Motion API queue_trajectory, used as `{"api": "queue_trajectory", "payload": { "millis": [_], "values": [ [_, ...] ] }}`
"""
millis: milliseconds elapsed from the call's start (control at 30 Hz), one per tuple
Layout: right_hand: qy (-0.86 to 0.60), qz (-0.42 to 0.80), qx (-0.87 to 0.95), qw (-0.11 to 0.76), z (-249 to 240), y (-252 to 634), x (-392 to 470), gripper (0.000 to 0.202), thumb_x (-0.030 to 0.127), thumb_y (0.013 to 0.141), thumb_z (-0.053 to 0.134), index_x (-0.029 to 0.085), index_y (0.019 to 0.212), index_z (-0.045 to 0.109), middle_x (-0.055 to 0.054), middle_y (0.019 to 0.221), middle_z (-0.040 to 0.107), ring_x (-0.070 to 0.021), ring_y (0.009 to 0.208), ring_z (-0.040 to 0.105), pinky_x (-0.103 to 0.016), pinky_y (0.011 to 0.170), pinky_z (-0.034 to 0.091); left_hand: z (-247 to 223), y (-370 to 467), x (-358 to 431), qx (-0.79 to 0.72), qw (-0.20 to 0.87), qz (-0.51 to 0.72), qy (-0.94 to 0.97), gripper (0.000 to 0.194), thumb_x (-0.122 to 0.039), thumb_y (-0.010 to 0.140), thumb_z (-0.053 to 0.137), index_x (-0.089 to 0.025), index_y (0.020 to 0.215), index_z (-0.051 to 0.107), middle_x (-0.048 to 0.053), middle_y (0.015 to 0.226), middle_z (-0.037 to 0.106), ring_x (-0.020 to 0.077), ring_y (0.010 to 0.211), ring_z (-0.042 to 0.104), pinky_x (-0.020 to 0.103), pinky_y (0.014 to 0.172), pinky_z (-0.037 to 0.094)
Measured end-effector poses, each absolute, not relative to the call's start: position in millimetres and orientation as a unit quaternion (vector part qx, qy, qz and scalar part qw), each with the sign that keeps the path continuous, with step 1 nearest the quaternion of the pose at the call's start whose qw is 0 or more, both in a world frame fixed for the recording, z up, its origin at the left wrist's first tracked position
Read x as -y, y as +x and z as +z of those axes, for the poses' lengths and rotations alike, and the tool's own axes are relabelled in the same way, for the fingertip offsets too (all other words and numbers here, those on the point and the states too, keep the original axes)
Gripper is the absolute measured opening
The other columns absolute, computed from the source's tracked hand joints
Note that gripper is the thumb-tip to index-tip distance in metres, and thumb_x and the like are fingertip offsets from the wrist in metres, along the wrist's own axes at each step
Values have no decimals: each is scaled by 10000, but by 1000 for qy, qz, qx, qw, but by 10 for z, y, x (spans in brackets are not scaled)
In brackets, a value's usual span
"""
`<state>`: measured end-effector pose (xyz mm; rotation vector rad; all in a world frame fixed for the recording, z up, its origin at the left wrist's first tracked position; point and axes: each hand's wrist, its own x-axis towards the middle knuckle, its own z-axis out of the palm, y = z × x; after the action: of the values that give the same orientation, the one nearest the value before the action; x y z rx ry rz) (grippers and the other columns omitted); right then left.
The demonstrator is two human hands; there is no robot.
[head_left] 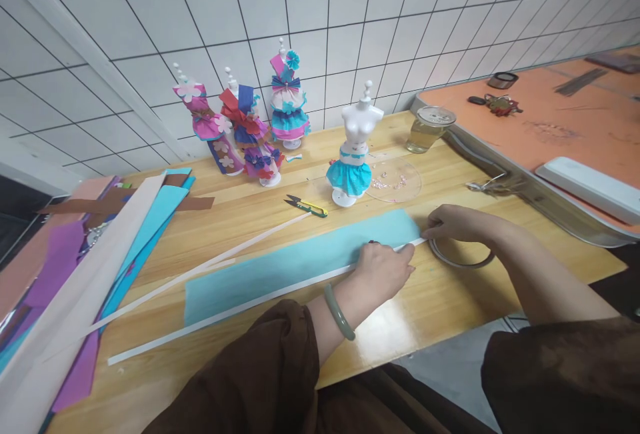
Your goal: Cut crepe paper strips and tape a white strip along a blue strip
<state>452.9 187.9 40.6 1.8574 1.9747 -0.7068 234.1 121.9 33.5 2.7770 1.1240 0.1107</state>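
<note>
A strip of white tape (280, 295) runs along the near edge of a light blue sheet of crepe paper (295, 251) and sticks out past its left end. My left hand (383, 271), with a green bangle at the wrist, presses down on the tape near the sheet's right part, its fingers curled together. Just beyond the sheet's right corner, my right hand (453, 224) pinches the tape, its fingertips partly hidden. Under that hand a tape roll (467, 263) rests on the wooden table (430, 314).
Behind the sheet stand a small mannequin (357, 174) in a blue skirt and several dressed mannequins (289, 114). Thread snips (306, 206) and a pale paper strip (200, 267) lie nearby. Coloured crepe paper (125, 241) piles up left; a lidded glass (425, 131) stands back right.
</note>
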Motion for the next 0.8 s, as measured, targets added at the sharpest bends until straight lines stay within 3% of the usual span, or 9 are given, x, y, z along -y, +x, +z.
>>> {"api": "queue_trajectory", "payload": {
  "millis": [367,600,800],
  "values": [
    [630,-287,-697,190,407,4539,-2004,303,468,603,558,174,645,617,-15,612,573,-149,585,486,-264,556,331,224,2260,-1124,-378,51,70,922,349,-398,846,393,-178,1114,430,70,811,593,202,755,575,289,598,403],
    [640,-287,-688,186,417,4573,-1965,320,449,651,544,141,691,618,-35,645,573,-139,624,468,-267,585,301,179,2037,-939,-408,16,59,911,367,-350,854,390,-103,1121,439,121,845,565,202,761,570,296,603,411],
    [638,-287,-687,195,398,4542,-1934,291,408,671,548,128,620,610,-54,561,545,-122,517,445,-289,528,284,151,1452,-728,-459,-12,47,887,393,-352,861,371,-104,1161,426,95,805,562,196,733,562,294,593,409]
  ]
}}
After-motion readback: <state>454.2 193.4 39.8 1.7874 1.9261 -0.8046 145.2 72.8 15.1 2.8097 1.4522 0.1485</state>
